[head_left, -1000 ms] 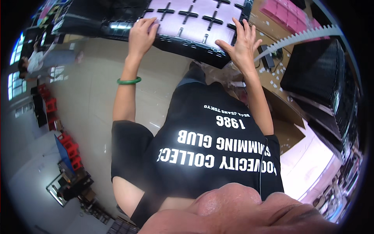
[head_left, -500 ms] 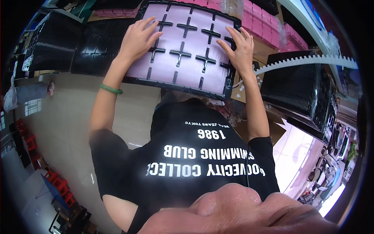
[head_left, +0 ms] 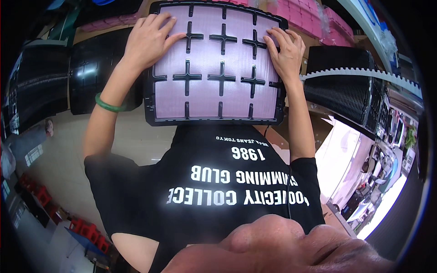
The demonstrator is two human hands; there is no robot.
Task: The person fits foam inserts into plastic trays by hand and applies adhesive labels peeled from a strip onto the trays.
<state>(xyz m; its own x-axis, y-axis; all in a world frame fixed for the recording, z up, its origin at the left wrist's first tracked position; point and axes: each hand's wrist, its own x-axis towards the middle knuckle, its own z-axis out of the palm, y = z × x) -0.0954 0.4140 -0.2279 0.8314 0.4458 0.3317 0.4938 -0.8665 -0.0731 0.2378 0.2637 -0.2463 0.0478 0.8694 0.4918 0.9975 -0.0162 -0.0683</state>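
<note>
A black plastic tray (head_left: 214, 122) lies in front of me, with raised cross-shaped ribs and pale lilac sheet material (head_left: 205, 57) showing between them. My left hand (head_left: 148, 40) rests over its left rim, fingers stretched and thumb pointing inward across the lilac surface. Across the tray, my right hand (head_left: 287, 53) lies at the right rim, its fingers slightly bent and spread, the thumb by the inner edge. Neither hand is closed around anything. The tray's underside is hidden.
Black ribbed tray stacks (head_left: 339, 86) stand at the right, and more black trays (head_left: 93, 73) at the left. Pink trays (head_left: 298, 17) sit at the back. A white toothed strip (head_left: 359, 73) arches over the right stack. Red stools (head_left: 86, 232) stand lower left.
The tray has turned square to me and its near edge has come closer to my body. My left hand has moved left with it; my right hand has shifted slightly right.
</note>
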